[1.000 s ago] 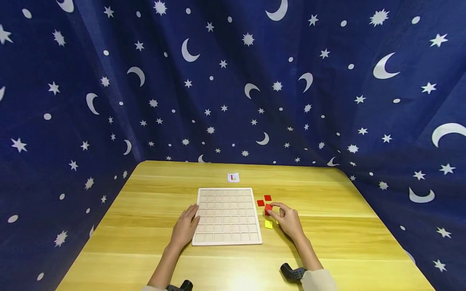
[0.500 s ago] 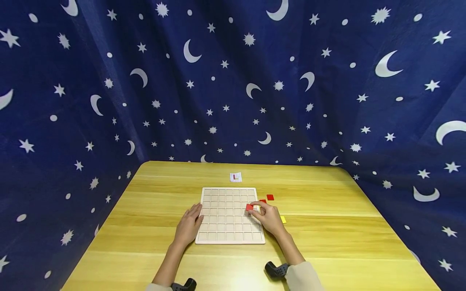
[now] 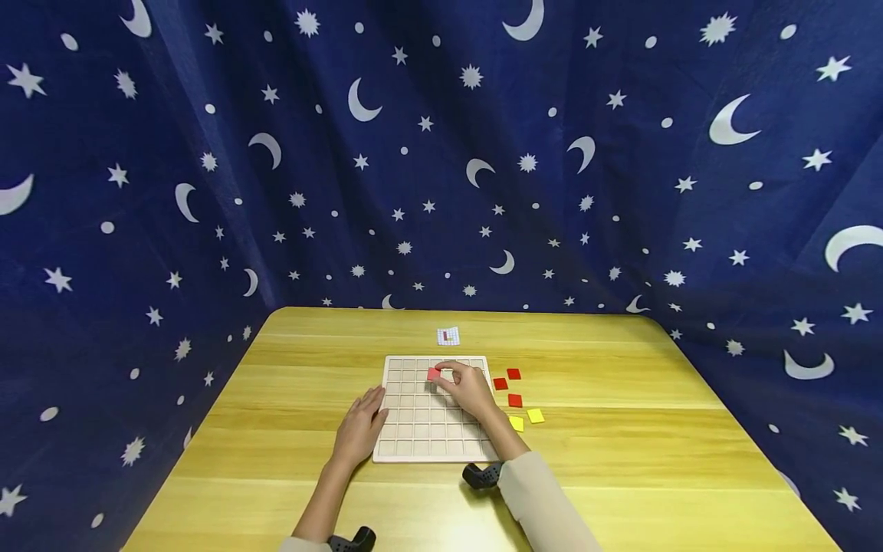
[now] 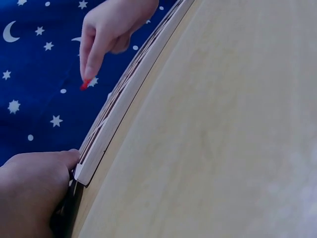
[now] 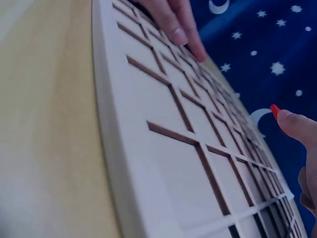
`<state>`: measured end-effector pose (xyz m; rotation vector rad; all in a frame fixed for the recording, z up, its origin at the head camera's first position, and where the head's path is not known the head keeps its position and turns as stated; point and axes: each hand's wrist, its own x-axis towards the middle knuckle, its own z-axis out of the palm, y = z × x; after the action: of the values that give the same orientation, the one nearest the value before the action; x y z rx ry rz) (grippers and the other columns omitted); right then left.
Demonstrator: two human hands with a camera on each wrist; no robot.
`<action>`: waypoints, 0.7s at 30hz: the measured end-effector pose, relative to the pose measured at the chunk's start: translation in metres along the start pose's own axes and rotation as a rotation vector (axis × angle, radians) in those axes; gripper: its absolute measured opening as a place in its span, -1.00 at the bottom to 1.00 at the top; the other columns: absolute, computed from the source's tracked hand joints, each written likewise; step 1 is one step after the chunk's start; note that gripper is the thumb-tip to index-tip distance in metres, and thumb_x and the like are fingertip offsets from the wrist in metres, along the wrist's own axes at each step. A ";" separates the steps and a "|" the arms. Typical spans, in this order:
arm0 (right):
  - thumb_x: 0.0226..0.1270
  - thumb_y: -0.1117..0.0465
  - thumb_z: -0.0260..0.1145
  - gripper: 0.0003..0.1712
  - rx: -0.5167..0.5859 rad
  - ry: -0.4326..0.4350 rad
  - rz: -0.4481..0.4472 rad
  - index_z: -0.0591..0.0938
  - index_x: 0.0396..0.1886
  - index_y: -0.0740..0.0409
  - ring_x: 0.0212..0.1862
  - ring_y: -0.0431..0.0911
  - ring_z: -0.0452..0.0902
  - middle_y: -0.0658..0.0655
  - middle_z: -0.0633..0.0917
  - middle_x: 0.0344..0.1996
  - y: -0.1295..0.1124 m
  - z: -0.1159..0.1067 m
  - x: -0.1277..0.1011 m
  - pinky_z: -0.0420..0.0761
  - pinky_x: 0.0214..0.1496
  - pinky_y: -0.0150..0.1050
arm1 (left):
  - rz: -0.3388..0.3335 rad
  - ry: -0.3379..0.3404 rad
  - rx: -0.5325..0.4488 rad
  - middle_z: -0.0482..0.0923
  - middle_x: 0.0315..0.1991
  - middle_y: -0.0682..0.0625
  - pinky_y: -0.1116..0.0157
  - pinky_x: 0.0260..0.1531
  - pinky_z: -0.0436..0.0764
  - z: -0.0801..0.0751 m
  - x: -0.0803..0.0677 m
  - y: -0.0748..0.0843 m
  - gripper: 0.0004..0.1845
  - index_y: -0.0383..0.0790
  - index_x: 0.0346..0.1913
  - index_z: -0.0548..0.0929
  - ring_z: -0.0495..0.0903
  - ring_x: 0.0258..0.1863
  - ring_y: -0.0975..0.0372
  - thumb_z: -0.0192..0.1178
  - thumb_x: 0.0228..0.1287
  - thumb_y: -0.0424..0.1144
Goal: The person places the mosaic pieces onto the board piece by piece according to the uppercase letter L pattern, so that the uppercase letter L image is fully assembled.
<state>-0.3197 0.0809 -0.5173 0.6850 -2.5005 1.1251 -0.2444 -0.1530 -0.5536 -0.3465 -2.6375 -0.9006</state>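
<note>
A pale wooden board (image 3: 422,431) with a grid of square recesses lies flat on the table. My right hand (image 3: 472,389) pinches a small red square tile (image 3: 433,374) between thumb and fingertips, above the upper part of the grid. In the left wrist view this red tile (image 4: 85,84) hangs from the fingertips, apart from the board. Along the board's left edge, my left hand (image 3: 359,431) rests with its fingers extended; in the right wrist view its fingers (image 5: 171,25) touch the grid side of the board. Part of the grid is hidden behind my right hand.
Right of the board lie three red tiles (image 3: 515,400) and two yellow tiles (image 3: 536,415). Behind the board is a small gridded card (image 3: 448,336) with a coloured pattern. A dark blue curtain (image 3: 441,153) with stars and moons surrounds the wooden table (image 3: 621,460).
My right hand has carried the red tile from the loose tiles leftward and away over the board. My left hand stays at the board's left edge. The view has shifted slightly.
</note>
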 end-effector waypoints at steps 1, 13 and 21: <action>0.15 0.09 0.37 -0.72 -0.003 -0.013 -0.003 0.68 -0.15 0.09 -0.73 -0.31 -0.04 -0.16 0.17 -0.83 0.001 0.002 0.002 0.02 -0.73 -0.43 | -0.001 -0.001 0.000 0.33 0.26 -0.17 0.04 0.30 0.14 0.000 0.000 0.000 -0.52 -0.40 0.24 0.39 0.23 0.28 -0.02 0.10 0.33 -0.22; 0.16 0.12 0.36 -0.69 -0.021 -0.093 0.008 0.68 -0.11 0.14 -0.76 -0.29 -0.08 -0.13 0.16 -0.86 0.002 0.015 0.021 0.00 -0.72 -0.43 | 0.007 0.007 -0.001 0.34 0.25 -0.18 0.02 0.29 0.14 0.000 0.000 0.002 -0.53 -0.41 0.23 0.40 0.24 0.28 -0.03 0.10 0.32 -0.24; 0.13 0.08 0.38 -0.68 -0.070 -0.129 0.042 0.69 -0.13 0.10 -0.75 -0.30 -0.04 -0.16 0.20 -0.86 0.005 0.022 0.022 0.05 -0.72 -0.42 | 0.012 0.027 -0.011 0.35 0.24 -0.19 -0.01 0.27 0.16 0.002 -0.001 0.001 -0.53 -0.42 0.21 0.41 0.26 0.26 -0.04 0.12 0.30 -0.25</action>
<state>-0.3425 0.0605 -0.5244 0.7105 -2.6605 1.0321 -0.2434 -0.1510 -0.5555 -0.3503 -2.6036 -0.9093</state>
